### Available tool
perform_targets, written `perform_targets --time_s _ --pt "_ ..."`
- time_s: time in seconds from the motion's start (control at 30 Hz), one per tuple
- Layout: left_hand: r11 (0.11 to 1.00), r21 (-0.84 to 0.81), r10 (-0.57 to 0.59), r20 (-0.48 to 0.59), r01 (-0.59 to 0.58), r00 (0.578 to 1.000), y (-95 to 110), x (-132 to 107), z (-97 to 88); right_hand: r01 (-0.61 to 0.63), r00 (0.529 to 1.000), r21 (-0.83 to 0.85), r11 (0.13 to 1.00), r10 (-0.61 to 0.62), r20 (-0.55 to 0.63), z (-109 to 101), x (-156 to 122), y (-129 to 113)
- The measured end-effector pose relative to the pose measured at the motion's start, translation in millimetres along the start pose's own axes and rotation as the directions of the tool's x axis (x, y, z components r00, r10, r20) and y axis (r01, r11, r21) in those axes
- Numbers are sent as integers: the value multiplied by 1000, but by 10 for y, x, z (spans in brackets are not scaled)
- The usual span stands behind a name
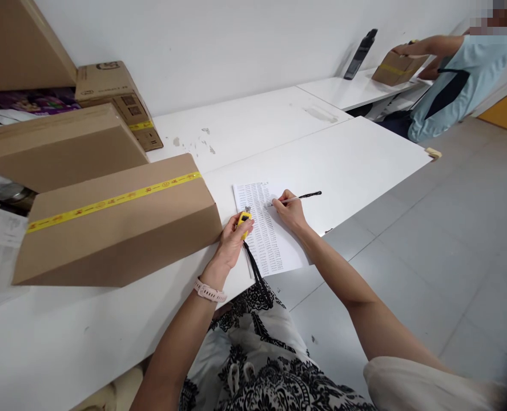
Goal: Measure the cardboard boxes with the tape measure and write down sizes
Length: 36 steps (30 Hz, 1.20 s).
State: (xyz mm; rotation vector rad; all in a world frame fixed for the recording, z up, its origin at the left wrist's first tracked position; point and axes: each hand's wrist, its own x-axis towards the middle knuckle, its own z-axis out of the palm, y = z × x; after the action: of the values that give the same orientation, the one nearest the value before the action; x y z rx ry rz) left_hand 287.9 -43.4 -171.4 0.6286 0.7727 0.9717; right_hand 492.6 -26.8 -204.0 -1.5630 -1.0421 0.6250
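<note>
My left hand (233,240) is closed round a small yellow cutter (244,218) with a black lanyard (256,268) hanging off the table edge. It rests at the left edge of a printed sheet of paper (265,234) on the white table (343,165). My right hand (290,210) pinches a black pen (305,197) with its tip on the sheet. A long cardboard box (116,228) sealed with yellow tape lies just left of my left hand.
More cardboard boxes (60,145) are stacked at the back left against the wall. At the far right another person in a light blue top (459,80) handles a small box (397,67) on a further table, next to a dark bottle (359,54).
</note>
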Motion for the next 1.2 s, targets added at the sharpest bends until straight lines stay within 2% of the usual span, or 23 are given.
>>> perform_targets --time_s 0.37,0.53,1.2 --pt "1000 -16 -3 -3 3 1000 -6 -1 0 60 998 -40 997 -61 -13 -10 2 -3" --pt "1000 -10 -9 0 9 1000 -15 7 -19 38 999 -4 999 -38 -20 -12 2 5" --pt "1000 -15 -16 -11 16 1000 4 -4 14 32 999 -38 999 -33 -35 -14 0 -25"
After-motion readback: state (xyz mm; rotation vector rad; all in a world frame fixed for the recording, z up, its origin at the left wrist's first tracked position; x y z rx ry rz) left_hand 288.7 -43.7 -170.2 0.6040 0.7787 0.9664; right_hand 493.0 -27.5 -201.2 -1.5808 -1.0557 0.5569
